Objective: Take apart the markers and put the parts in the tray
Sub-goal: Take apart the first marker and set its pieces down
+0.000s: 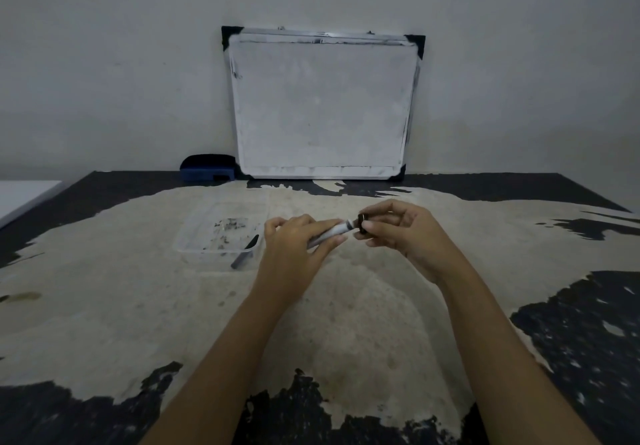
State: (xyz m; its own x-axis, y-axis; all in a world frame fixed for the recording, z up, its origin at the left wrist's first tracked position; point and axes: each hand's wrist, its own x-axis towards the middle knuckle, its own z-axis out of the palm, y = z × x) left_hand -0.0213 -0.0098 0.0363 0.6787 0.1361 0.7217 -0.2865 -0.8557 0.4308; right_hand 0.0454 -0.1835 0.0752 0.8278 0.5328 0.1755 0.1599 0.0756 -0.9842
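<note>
Nearest, two bare forearms reach out over the worn table, whose dark coating has peeled away to pale patches. Taking the tray as the landmark: just to its right, lifted above the tabletop, the left hand is wrapped closed around the pale barrel of a marker, which points up and to the right. Further right of the tray, the right hand pinches a small dark cap between thumb and fingertips at the barrel's end; whether the cap is free of the barrel or seated on it I cannot tell.

The step in hand looks like pulling the cap off. The next move likely calls for a straight pull along the barrel's axis, then carrying each part left into the tray.

The tray is clear plastic with dark specks on its floor. A second marker leans across the tray's near right corner, partly in, partly out. Behind the tray lies a blue eraser, and behind and to its right a whiteboard leans on the wall.
</note>
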